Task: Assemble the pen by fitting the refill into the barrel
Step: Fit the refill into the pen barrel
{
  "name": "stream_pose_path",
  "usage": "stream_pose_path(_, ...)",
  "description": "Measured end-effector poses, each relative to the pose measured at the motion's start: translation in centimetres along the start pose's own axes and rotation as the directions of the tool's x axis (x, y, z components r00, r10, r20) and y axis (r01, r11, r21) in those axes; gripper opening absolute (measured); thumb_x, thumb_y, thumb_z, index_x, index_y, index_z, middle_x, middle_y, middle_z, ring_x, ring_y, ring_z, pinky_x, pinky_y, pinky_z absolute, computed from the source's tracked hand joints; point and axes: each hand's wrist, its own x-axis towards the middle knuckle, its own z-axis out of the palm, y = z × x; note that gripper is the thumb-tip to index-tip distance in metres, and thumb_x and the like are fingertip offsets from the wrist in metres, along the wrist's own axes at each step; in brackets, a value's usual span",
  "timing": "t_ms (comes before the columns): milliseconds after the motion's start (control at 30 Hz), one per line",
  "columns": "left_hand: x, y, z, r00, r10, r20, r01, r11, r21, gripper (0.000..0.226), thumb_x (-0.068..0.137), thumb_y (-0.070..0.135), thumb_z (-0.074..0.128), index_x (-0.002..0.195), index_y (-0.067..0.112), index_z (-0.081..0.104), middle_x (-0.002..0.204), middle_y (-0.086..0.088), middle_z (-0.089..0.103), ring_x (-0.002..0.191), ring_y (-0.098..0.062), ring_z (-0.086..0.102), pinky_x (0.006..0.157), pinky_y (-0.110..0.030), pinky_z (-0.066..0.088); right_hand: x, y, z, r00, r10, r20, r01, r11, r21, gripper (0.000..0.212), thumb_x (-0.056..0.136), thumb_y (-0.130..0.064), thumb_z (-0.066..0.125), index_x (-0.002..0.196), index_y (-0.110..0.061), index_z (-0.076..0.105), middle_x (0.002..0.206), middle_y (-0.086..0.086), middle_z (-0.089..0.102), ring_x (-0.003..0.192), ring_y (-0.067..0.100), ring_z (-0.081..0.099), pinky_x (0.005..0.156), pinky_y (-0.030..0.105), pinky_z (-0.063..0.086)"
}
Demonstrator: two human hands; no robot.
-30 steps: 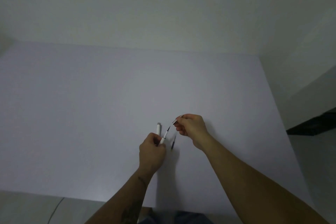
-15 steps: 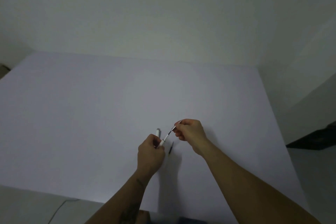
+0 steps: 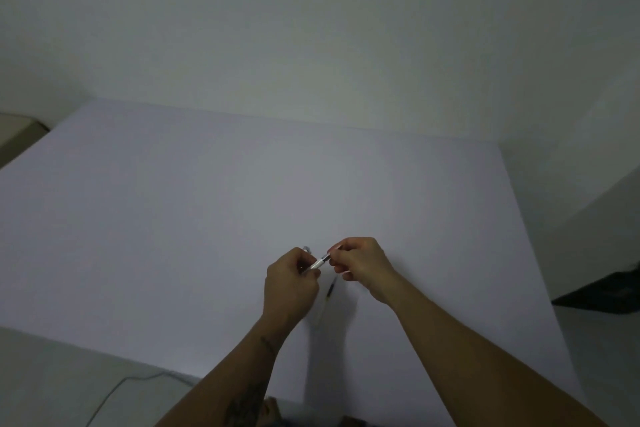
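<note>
- my left hand (image 3: 290,282) sits a little below the middle of the frame, fingers curled tight around the white barrel (image 3: 317,265), which sticks out of my fist toward the upper right.
- my right hand (image 3: 360,262) is just to the right of it, thumb and fingers pinched narrow on the thin refill (image 3: 326,257), right where it meets the open end of the barrel.
- only a short dark bit of the refill shows between my two hands; how deep it sits inside the barrel i cannot tell.
- both hands are held over the white table (image 3: 207,201), close together, nearly touching at the fingertips.
- a small grey piece (image 3: 306,248) peeks out above my left knuckles; it is too hidden for me to say what it is.
- another thin pen part (image 3: 330,289), dark at the top and pale lower down, lies on the table just below my hands, between my wrists, tilted slightly to the right.
- a thin cable (image 3: 114,395) runs across the floor at the lower left of the frame, past the table's near edge.
- a plain pale wall (image 3: 311,28) fills the upper half of the frame.
</note>
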Motion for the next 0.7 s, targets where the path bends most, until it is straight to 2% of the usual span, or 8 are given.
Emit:
stream_pose_path(100,-0.2,-0.2,-0.7,0.999,0.032,0.015,-0.032,0.999,0.002,0.019,0.079,0.009,0.072,0.074,0.026,0.066,0.071,0.008,0.069,0.069,-0.011,0.065,0.066,-0.028,0.055,-0.2,-0.5,-0.3,0.999,0.007,0.04,-0.004,0.998,-0.057,0.012,0.086,-0.013,0.065,0.078,-0.012,0.074,0.076,0.005,0.068,0.069,0.015,0.063,0.063,0.026,0.053)
stream_pose_path(200,-0.2,-0.5,-1.3,0.998,0.063,0.03,-0.063,0.998,0.003,0.016,0.079,0.009,0.073,0.077,0.024,0.069,0.073,0.008,0.069,0.07,-0.011,0.065,0.069,-0.03,0.056,-0.5,-1.0,0.0,0.998,0.007,0.066,0.001,0.991,-0.132,0.02,0.087,-0.026,0.066,0.078,-0.009,0.073,0.075,0.005,0.068,0.069,0.016,0.06,0.064,0.029,0.051)
stream_pose_path(267,-0.1,-0.6,-1.8,0.997,0.076,0.031,-0.076,0.997,-0.004,0.014,0.079,0.009,0.073,0.078,0.022,0.069,0.073,0.006,0.07,0.07,-0.013,0.065,0.068,-0.032,0.056,-0.7,-1.3,0.2,0.998,0.006,0.066,0.005,0.986,-0.166,0.023,0.088,-0.033,0.066,0.085,-0.011,0.073,0.08,0.004,0.068,0.073,0.017,0.062,0.064,0.028,0.051)
stream_pose_path(367,0.4,-0.5,-2.5,0.997,0.071,0.043,-0.07,0.997,-0.027,0.013,0.08,0.009,0.074,0.076,0.021,0.069,0.072,0.005,0.07,0.068,-0.014,0.065,0.068,-0.032,0.057,-0.8,-2.2,-0.1,0.998,-0.035,0.053,0.042,0.99,-0.137,0.018,0.084,-0.023,0.072,0.1,-0.017,0.071,0.091,0.005,0.07,0.078,0.017,0.065,0.065,0.028,0.053)
stream_pose_path(433,0.9,-0.4,-3.2,0.996,0.076,0.054,-0.074,0.996,-0.044,0.016,0.08,0.009,0.073,0.074,0.023,0.069,0.071,0.006,0.07,0.067,-0.013,0.065,0.066,-0.03,0.056,-0.9,-2.6,0.0,0.995,-0.074,0.072,0.083,0.988,-0.129,0.019,0.081,-0.01,0.072,0.097,-0.019,0.072,0.089,0.005,0.072,0.077,0.015,0.064,0.067,0.029,0.053)
stream_pose_path(500,1.4,-0.5,-4.1,0.994,0.088,0.071,-0.084,0.995,-0.051,0.018,0.079,0.009,0.073,0.071,0.025,0.068,0.068,0.007,0.069,0.065,-0.011,0.065,0.063,-0.028,0.056,-1.1,-2.9,0.9,0.992,-0.11,0.069,0.12,0.98,-0.16,0.017,0.08,-0.004,0.071,0.088,-0.019,0.075,0.084,0.005,0.071,0.075,0.015,0.063,0.066,0.027,0.052)
stream_pose_path(633,2.7,-0.9,-6.1,0.99,0.1,0.096,-0.095,0.994,-0.059,0.018,0.079,0.01,0.074,0.071,0.025,0.067,0.068,0.006,0.068,0.065,-0.013,0.065,0.062,-0.028,0.055,-1.2,-3.5,3.6,0.989,-0.147,-0.011,0.145,0.982,-0.119,0.007,0.084,-0.013,0.071,0.081,-0.016,0.076,0.076,0.004,0.069,0.072,0.015,0.062,0.063,0.026,0.052)
stream_pose_path(700,3.4,-1.3,-7.3,0.989,0.103,0.109,-0.096,0.993,-0.063,0.019,0.079,0.011,0.074,0.072,0.026,0.066,0.069,0.005,0.068,0.066,-0.014,0.065,0.061,-0.026,0.052,-1.2,-3.9,5.2,0.989,-0.145,-0.033,0.143,0.987,-0.073,0.008,0.085,-0.02,0.071,0.081,-0.013,0.075,0.075,0.003,0.068,0.071,0.015,0.062,0.063,0.027,0.052)
